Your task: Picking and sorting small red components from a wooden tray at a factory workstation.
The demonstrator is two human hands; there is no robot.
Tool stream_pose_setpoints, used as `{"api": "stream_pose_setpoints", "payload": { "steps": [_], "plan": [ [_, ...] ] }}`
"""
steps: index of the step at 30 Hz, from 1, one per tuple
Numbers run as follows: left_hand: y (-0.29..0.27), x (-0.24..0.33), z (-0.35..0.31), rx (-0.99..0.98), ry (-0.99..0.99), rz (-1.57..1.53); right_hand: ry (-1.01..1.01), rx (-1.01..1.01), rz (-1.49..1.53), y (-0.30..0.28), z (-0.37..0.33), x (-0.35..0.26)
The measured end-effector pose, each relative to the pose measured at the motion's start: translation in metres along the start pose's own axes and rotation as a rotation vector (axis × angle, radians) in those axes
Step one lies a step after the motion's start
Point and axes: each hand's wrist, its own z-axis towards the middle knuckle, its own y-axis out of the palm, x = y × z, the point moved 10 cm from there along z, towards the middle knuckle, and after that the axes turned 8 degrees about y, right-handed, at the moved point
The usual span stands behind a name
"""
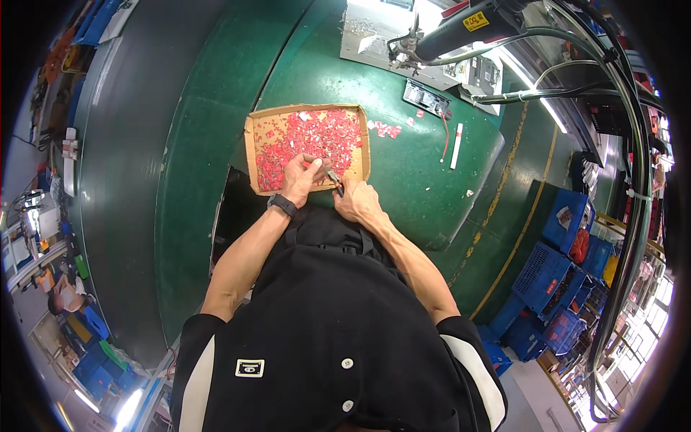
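Note:
A shallow cardboard box [366, 155] lies on the green table, holding a heap of small red pieces [317, 133] with some pale bits among them. Over its near edge, my left hand [299, 178] is closed in a pinch; what sits between the fingertips is too small to make out. My right hand [358, 201] is wrapped round the dark handles of small pliers [333, 177]. Their metal jaws point up and left, close to the left fingertips. The rest of the handles is hidden in the right palm.
Right of the box lie loose red pieces [387, 130], a black device with a red wire [426, 98] and a white strip [456, 146]. A machine arm with cables [461, 36] overhangs the far right. Blue crates [536, 270] stand on the right; a dark conveyor-like surface [122, 180] runs along the left.

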Motion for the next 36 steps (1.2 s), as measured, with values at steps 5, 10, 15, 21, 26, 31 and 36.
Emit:
{"api": "stream_pose_setpoints", "payload": {
  "steps": [5,10,15,21,26,31,36],
  "plan": [
    [0.005,0.032,0.007,0.021,0.206,0.519,0.063,0.061,-0.046,-0.008,0.014,0.018],
    [-0.016,0.016,0.012,0.107,0.065,0.042,0.073,-0.005,-0.214,0.0,0.015,0.044],
    [0.002,0.017,0.015,-0.018,-0.014,-0.006,0.141,-0.054,-0.149,-0.005,0.005,0.073],
    [0.085,0.001,0.055,-0.24,-0.064,0.08,0.18,-0.058,-0.017,-0.015,-0.009,0.087],
    [0.14,-0.006,0.087,-0.284,-0.123,0.277,0.18,-0.056,0.028,-0.016,-0.014,0.083],
    [0.143,0.014,0.079,-0.303,-0.099,0.149,0.188,-0.055,0.111,-0.012,-0.017,0.084],
    [0.066,0.029,0.077,-0.152,-0.023,0.043,0.169,-0.111,0.125,-0.005,-0.015,0.079]
  ]
}}
